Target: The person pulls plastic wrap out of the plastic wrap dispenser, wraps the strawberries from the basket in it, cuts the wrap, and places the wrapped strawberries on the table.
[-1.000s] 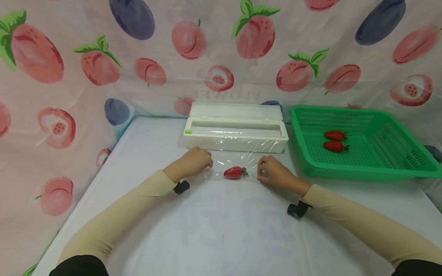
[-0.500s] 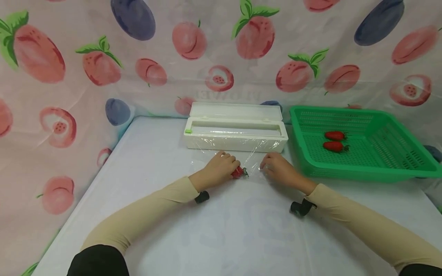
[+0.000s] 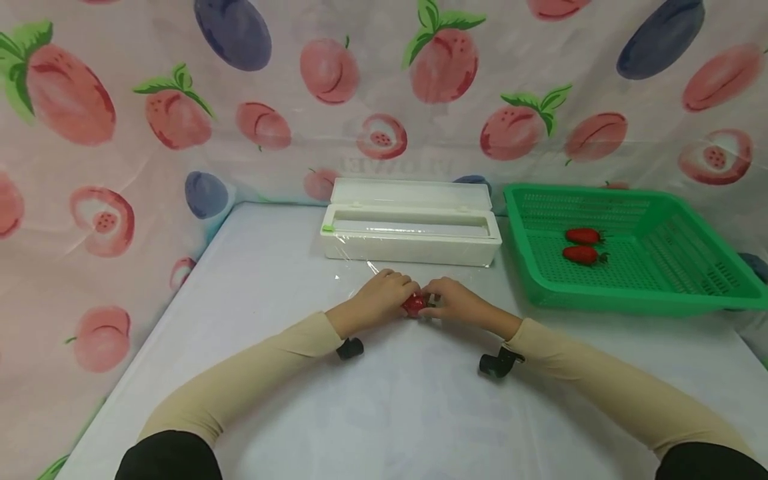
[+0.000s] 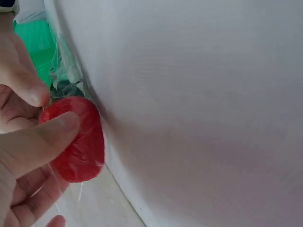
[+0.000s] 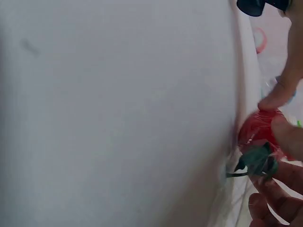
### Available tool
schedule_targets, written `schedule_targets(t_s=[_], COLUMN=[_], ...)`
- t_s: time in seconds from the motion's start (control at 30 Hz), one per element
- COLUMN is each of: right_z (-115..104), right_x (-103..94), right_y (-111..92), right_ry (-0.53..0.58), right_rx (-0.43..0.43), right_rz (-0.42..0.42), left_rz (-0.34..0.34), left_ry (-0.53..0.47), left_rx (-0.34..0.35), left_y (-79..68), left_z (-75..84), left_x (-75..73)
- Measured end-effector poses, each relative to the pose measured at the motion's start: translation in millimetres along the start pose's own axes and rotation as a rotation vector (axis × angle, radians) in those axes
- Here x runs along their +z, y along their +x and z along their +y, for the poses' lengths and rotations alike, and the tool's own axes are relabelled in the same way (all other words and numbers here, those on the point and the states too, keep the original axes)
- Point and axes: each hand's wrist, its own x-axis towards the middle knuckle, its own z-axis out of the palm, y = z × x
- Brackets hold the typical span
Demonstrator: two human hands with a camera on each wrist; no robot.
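A red strawberry (image 3: 414,305) with green leaves (image 5: 258,161) is covered by clear plastic film (image 4: 66,64), low over the white table. My left hand (image 3: 379,298) pinches its body, thumb (image 4: 59,132) across the front and fingers behind. From the other side my right hand (image 3: 461,303) grips the leafy end, its thumb (image 5: 286,135) on the red flesh and fingers curled beneath the leaves. The film is gathered close around the fruit, and a loose stretch of it runs back toward the box. Both hands partly hide the strawberry in the head view.
Behind the hands stands a white cling film box (image 3: 411,250) with its lid (image 3: 411,193) raised. A green plastic basket (image 3: 600,300) on the right holds two more strawberries (image 3: 582,245). A fruit-patterned cloth (image 3: 336,147) hangs at the back and left of the white table (image 3: 384,400).
My left hand has moved right from the film's left side onto the strawberry, folding film over it. My right hand has then come left, from the film's right side to the leafy end.
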Motion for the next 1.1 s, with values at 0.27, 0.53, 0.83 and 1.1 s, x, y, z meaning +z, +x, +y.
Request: schedule_targets(t_s=[0.27,0.53,0.83,1.1], right_z=[-1,-1,-14,-14], right_x=[-2.9,-12.0,-10.9,-10.3], right_y=[-2,-4,-12,-10], right_ry=[0.037,0.029,-0.515,-0.898], right_rx=[-0.032,-0.098,-0.2,-0.43], right_rz=[0.0,0.011,0.238,0.409], left_rz=[0.176,0.344,0.34,0.314], left_ry=[0.314,0.548,0.439,0.311], left_rx=[0.06,0.141,0.089,0.01], left_y=[-11.2,-13.8,-14.6,-13.6], left_z=[-1.5,3.2,-1.7,-5.6], left_x=[1.4,-0.7,-1.0,2.4])
